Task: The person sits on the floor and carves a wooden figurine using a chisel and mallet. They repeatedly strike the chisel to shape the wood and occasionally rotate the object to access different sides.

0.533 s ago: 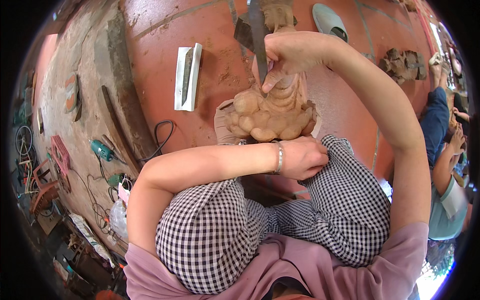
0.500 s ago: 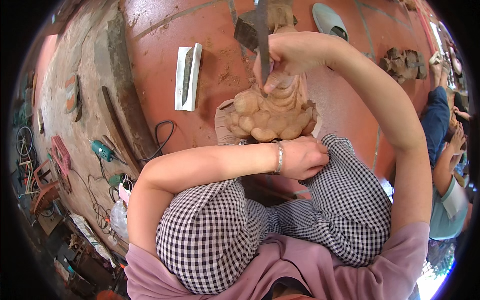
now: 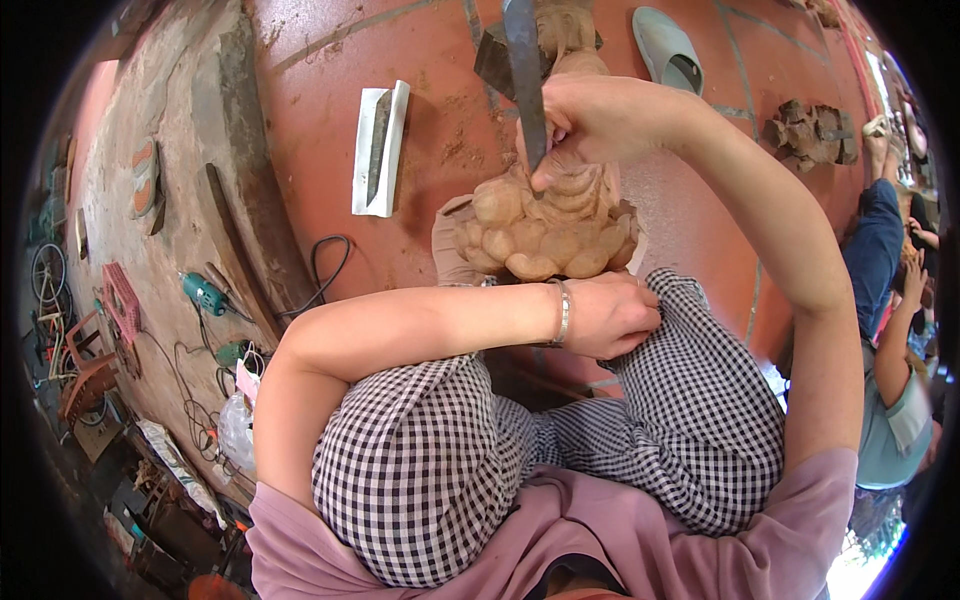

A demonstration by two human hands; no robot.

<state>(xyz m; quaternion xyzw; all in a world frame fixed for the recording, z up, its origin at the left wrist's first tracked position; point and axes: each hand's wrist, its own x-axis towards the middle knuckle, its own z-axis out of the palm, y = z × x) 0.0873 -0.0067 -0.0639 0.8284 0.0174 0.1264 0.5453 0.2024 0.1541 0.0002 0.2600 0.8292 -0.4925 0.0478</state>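
A carved brown wooden piece (image 3: 541,247) with rounded lumps and curved grooves stands on the floor in front of my knees. My right hand (image 3: 572,125) reaches over it from the far side, fingers closed round a long, flat metal file (image 3: 527,75). The file's narrow tip points down and meets the carving's grooved upper part. My left hand (image 3: 612,316), with a bracelet at its wrist, is curled beside my right knee, close to the carving's near edge. Whatever its fingers hold, if anything, is hidden.
Another file-like tool (image 3: 380,150) lies on white paper on the red tiles. A slipper (image 3: 668,50) and wood pieces (image 3: 808,133) are at the far right. On the left ledge are a green power tool (image 3: 204,294), cables and a wooden strip (image 3: 240,255). A person (image 3: 880,300) sits at right.
The file leans a little more, its upper end tipped left and its tip slightly right, and my right hand shifts with it. My left hand stays by the knee.
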